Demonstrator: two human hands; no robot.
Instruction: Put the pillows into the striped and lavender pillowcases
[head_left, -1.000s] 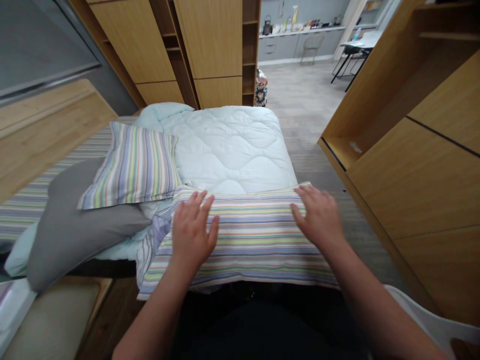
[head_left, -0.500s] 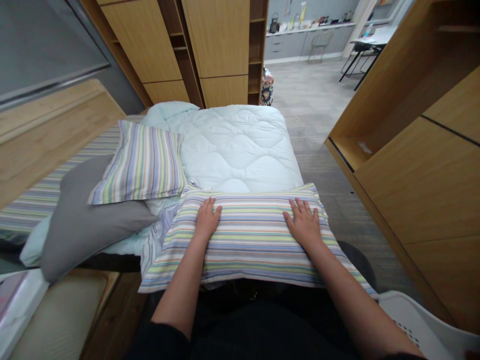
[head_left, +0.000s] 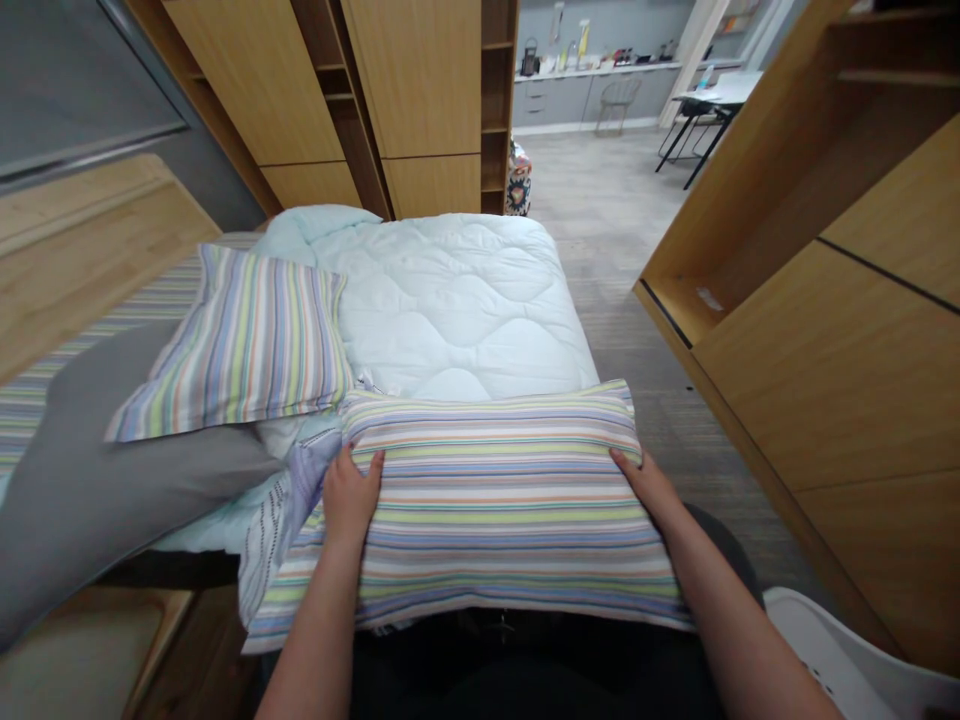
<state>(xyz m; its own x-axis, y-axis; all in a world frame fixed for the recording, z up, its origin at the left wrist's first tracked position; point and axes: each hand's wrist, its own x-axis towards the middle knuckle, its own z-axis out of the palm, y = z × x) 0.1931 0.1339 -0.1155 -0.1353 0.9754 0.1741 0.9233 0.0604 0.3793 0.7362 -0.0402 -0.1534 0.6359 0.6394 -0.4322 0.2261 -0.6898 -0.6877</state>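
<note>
A striped pillow (head_left: pixel 495 500) lies flat in front of me, its stripes running from side to side, its near edge at my body. My left hand (head_left: pixel 352 497) grips its left part, thumb on top and fingers bent down at the side. At the right edge, my right hand (head_left: pixel 651 488) has its thumb on the upper face, while its fingers are hidden round the side. Beyond the pillow spreads a pale mint quilt (head_left: pixel 457 290). A patterned lavender and white cloth (head_left: pixel 281 515) shows beside the pillow's left end.
Another striped pillow (head_left: pixel 247 345) rests partly on a grey pillow (head_left: pixel 142 480) at the left. Wooden cabinets (head_left: pixel 427 90) stand behind the bed, and a wooden shelf unit (head_left: pixel 840 370) is on the right. A white chair (head_left: pixel 825 640) is at the lower right.
My hands have moved apart and nearer to me, from lying spread on the pillow's top to gripping its two sides. The view has shifted slightly to the right.
</note>
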